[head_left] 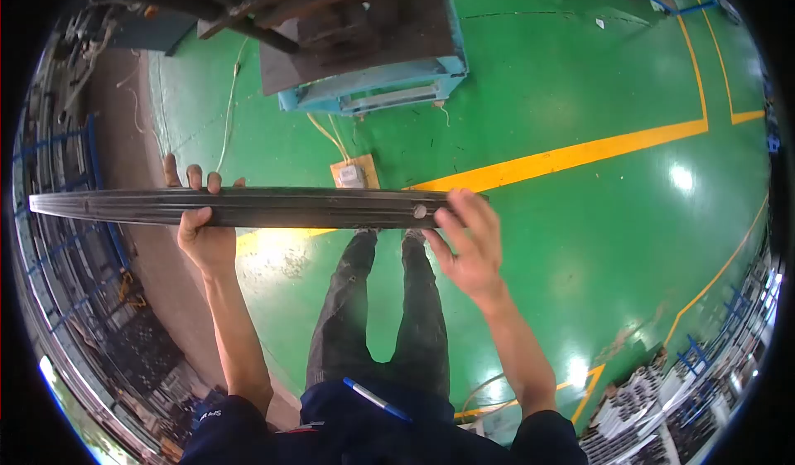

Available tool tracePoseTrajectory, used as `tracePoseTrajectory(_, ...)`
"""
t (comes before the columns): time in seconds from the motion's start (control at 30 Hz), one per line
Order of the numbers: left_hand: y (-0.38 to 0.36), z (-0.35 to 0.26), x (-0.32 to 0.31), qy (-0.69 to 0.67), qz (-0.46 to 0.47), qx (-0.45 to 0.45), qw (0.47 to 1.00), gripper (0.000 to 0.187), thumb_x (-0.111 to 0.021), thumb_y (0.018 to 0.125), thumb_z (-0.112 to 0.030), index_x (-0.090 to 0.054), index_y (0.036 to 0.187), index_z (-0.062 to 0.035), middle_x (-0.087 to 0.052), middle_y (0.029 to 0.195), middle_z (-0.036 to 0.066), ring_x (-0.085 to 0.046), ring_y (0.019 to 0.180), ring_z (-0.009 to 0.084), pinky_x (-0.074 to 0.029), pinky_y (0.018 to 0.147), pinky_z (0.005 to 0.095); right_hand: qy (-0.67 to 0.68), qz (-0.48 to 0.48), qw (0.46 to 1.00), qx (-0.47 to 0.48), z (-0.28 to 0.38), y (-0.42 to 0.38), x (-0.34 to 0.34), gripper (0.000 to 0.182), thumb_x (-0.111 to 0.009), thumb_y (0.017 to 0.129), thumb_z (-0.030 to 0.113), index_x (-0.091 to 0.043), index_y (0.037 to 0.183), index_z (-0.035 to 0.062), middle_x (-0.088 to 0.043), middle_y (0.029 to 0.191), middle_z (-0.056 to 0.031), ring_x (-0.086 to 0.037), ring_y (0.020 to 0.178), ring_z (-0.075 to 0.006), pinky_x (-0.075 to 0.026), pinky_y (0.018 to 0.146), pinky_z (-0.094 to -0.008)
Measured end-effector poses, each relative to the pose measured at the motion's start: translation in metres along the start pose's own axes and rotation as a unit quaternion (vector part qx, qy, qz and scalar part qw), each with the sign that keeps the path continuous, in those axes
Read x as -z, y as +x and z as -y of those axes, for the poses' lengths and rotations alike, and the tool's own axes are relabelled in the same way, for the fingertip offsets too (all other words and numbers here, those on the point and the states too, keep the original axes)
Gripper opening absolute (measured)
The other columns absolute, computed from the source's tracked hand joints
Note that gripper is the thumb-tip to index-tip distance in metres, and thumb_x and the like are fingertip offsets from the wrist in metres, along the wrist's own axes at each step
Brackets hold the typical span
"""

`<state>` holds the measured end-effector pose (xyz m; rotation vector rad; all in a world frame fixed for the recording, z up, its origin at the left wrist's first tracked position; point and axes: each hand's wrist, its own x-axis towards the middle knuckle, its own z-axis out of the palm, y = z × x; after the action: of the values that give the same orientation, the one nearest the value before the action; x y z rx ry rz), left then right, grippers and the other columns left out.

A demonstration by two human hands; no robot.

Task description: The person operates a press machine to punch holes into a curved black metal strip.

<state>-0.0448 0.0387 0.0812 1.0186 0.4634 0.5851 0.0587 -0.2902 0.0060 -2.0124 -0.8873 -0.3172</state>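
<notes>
A long, dark, grooved metal profile (323, 208) spans the view from left to right, held up in front of my legs. Left of its middle, my left hand (207, 237) is closed around it, with the thumb on the near face and fingertips showing over the far edge. At the right end, my right hand (476, 254) grips the profile, its thumb by the near edge and its fingers over the face. Beside those fingertips is a round, light-coloured spot or hole (420, 212) in the profile.
A blue-framed machine table (373, 88) with a dark top stands ahead. A box on a wooden board (352, 173) with cables lies on the green floor. Racks of long stock (66, 241) line the left; more stacked profiles (662, 407) are at lower right. Yellow lines (580, 157) mark the floor.
</notes>
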Motion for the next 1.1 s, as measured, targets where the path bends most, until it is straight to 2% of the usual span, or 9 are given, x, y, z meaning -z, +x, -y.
tracePoseTrajectory(0.1, 0.000, -0.002, 0.008, -0.025, -0.024, -0.008, 0.999, 0.092, -0.055, 0.068, 0.003, -0.019, 0.151, -0.0158, -0.045, 0.101, 0.005, -0.055, 0.091, 0.0201, -0.047, 0.097, 0.0614, 0.137, 0.077, 0.982, -0.109, 0.001, 0.021, -0.002, 0.047, -0.083, 0.069, 0.012, -0.064, 0.111, 0.0057, -0.061, 0.122, -0.0123, -0.059, 0.109, -0.0320, -0.052, 0.086, -0.0393)
tracePoseTrajectory(0.27, -0.002, -0.005, 0.032, -0.036, -0.044, -0.016, 0.998, 0.094, -0.054, 0.067, 0.002, -0.016, 0.152, -0.0152, -0.046, 0.102, 0.005, -0.055, 0.090, 0.0198, -0.047, 0.097, 0.0622, 0.119, 0.124, 0.982, -0.075, 0.012, 0.045, -0.028, 0.026, -0.083, 0.069, 0.014, -0.073, 0.093, 0.0095, -0.066, 0.097, -0.0027, -0.057, 0.084, -0.0214, -0.048, 0.068, -0.0324)
tracePoseTrajectory(0.47, -0.014, -0.007, 0.054, -0.036, -0.096, -0.014, 0.995, 0.094, -0.053, 0.066, 0.002, -0.018, 0.152, -0.0137, -0.045, 0.101, 0.005, -0.054, 0.087, 0.0191, -0.047, 0.098, 0.0617, 0.121, 0.188, 0.974, -0.043, 0.016, 0.049, -0.045, 0.021, -0.081, 0.069, 0.015, -0.072, 0.088, 0.0105, -0.063, 0.091, 0.0015, -0.056, 0.084, -0.0208, -0.044, 0.074, -0.0345)
tracePoseTrajectory(0.67, -0.031, 0.003, 0.067, -0.026, -0.140, 0.021, 0.990, 0.092, -0.054, 0.066, 0.002, -0.020, 0.150, -0.0124, -0.044, 0.098, 0.004, -0.054, 0.088, 0.0190, -0.047, 0.098, 0.0619, 0.024, 0.280, 0.953, 0.114, 0.019, 0.049, -0.054, 0.017, -0.073, 0.075, 0.009, -0.063, 0.089, 0.0066, -0.055, 0.088, -0.0023, -0.056, 0.081, -0.0187, -0.044, 0.073, -0.0354)
tracePoseTrajectory(0.83, -0.052, 0.021, 0.066, -0.057, -0.131, 0.044, 0.989, 0.089, -0.055, 0.067, 0.007, -0.023, 0.148, -0.0129, -0.047, 0.101, 0.005, -0.056, 0.096, 0.0225, -0.045, 0.100, 0.0621, -0.041, 0.363, 0.919, 0.147, 0.008, 0.052, -0.061, 0.014, -0.067, 0.077, 0.009, -0.055, 0.084, 0.0059, -0.049, 0.086, -0.0058, -0.057, 0.078, -0.0201, -0.045, 0.073, -0.0376)
tracePoseTrajectory(0.87, -0.054, 0.025, 0.061, -0.044, -0.149, 0.045, 0.987, 0.087, -0.054, 0.068, 0.006, -0.024, 0.147, -0.0135, -0.047, 0.100, 0.006, -0.055, 0.098, 0.0233, -0.047, 0.100, 0.0537, -0.073, 0.371, 0.914, 0.151, 0.006, 0.050, -0.063, 0.014, -0.067, 0.078, 0.009, -0.055, 0.083, 0.0057, -0.049, 0.085, -0.0065, -0.057, 0.078, -0.0208, -0.045, 0.074, -0.0381)
tracePoseTrajectory(0.97, -0.060, 0.040, 0.037, 0.011, -0.165, 0.021, 0.986, 0.085, -0.053, 0.068, 0.006, -0.025, 0.146, -0.0137, -0.046, 0.098, 0.007, -0.054, 0.100, 0.0237, -0.046, 0.099, 0.0442, -0.172, 0.326, 0.928, -0.060, 0.012, 0.030, -0.078, 0.014, -0.066, 0.078, 0.010, -0.054, 0.084, 0.0045, -0.049, 0.085, -0.0098, -0.058, 0.079, -0.0248, -0.045, 0.070, -0.0397)
tracePoseTrajectory(1.0, -0.064, 0.044, 0.018, 0.009, -0.179, 0.026, 0.983, 0.083, -0.052, 0.068, 0.006, -0.027, 0.145, -0.0132, -0.046, 0.097, 0.006, -0.053, 0.101, 0.0243, -0.041, 0.098, 0.0385, -0.145, 0.305, 0.925, -0.171, 0.011, 0.021, -0.087, 0.016, -0.066, 0.080, 0.011, -0.055, 0.087, 0.0028, -0.053, 0.089, -0.0122, -0.059, 0.079, -0.0289, -0.045, 0.067, -0.0426)
tracePoseTrajectory(1.1, -0.086, 0.076, 0.003, 0.052, -0.107, 0.026, 0.993, 0.082, -0.052, 0.068, 0.007, -0.029, 0.144, -0.0134, -0.046, 0.097, 0.006, -0.052, 0.102, 0.0250, -0.036, 0.101, 0.0388, 0.029, 0.246, 0.935, -0.254, 0.032, -0.009, -0.104, 0.014, -0.063, 0.084, 0.011, -0.053, 0.088, 0.0021, -0.055, 0.094, -0.0133, -0.058, 0.078, -0.0318, -0.045, 0.066, -0.0448)
